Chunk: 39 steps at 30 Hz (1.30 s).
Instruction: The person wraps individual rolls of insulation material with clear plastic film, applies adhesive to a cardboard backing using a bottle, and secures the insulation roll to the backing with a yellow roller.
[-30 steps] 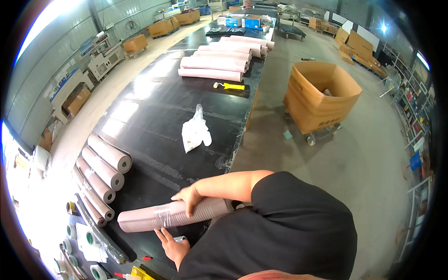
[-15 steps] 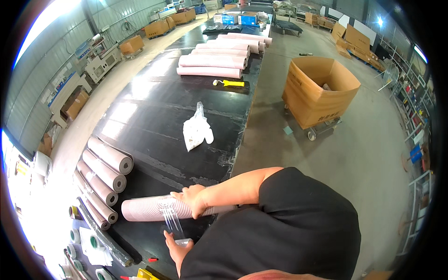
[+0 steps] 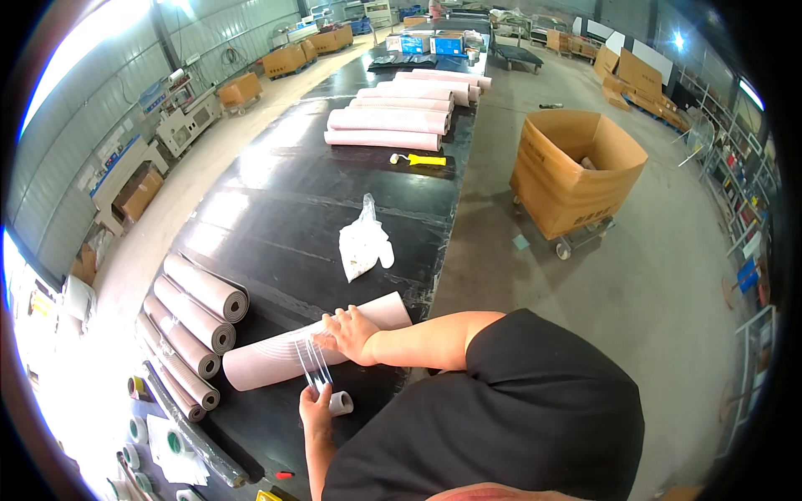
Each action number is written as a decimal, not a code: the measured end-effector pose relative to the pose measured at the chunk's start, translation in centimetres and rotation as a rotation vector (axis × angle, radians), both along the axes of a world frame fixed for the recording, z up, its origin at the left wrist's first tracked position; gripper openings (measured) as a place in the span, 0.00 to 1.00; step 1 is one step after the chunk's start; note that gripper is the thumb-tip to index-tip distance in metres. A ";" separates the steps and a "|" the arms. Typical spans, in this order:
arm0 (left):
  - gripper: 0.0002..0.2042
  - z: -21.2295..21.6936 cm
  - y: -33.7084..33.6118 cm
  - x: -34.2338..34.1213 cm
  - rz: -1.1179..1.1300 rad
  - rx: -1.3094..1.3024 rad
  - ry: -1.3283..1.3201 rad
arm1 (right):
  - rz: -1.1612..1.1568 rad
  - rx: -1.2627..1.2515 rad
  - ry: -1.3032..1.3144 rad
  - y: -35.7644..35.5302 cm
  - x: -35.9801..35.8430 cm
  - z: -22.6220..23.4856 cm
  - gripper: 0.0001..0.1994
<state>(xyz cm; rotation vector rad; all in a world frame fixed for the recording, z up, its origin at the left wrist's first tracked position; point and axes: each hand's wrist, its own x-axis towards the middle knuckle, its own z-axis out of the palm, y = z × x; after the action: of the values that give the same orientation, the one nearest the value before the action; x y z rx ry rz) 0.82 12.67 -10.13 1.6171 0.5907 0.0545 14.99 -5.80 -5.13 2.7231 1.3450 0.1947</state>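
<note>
Pink roll (image 3: 276, 355) lying on black table (image 3: 276, 209), long axis running left-right. Right hand (image 3: 351, 334) pressing flat on top, fingers spread. Left hand (image 3: 316, 407) just below, pinching clear film strip (image 3: 313, 363) stretching up to roll; left hand nearer film's small core (image 3: 340, 403).

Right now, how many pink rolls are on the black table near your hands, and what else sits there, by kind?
Pink roll under the right hand: 1
Pink rolls stacked at the left: 4 that I can tell apart
Clear tape roll in the left hand: 1
Crumpled white plastic bag: 1
Yellow-handled roller: 1
Total: 8
</note>
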 end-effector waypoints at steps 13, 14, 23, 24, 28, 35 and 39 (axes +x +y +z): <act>0.11 0.0 1.9 0.7 -0.176 -0.061 0.111 | -0.031 -0.103 0.870 2.2 1.7 7.3 0.57; 0.12 0.5 1.6 1.3 -0.181 -0.059 0.084 | -0.052 -0.016 0.813 2.9 -0.3 8.3 0.53; 0.08 0.4 1.0 3.1 -0.179 -0.018 -0.074 | -0.216 0.086 0.413 6.8 -1.0 3.0 0.39; 0.09 0.5 1.2 2.9 -0.221 0.118 -0.062 | -0.216 0.081 0.395 7.0 -0.2 3.0 0.40; 0.05 2.6 2.8 -1.1 -0.569 -0.078 -0.331 | -0.260 0.108 0.526 6.6 3.1 3.7 0.40; 0.05 2.1 7.7 -7.9 0.192 0.144 -0.137 | -0.176 0.115 0.595 6.5 3.5 4.6 0.57; 0.06 -0.6 8.3 -9.1 0.287 0.156 -0.079 | -0.138 -0.091 0.597 5.8 2.2 6.3 0.63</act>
<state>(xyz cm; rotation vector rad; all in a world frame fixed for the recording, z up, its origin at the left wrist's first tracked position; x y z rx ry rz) -8.31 20.93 -10.69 1.6607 0.7692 0.3831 17.20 0.02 1.13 2.8910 1.2149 -0.7239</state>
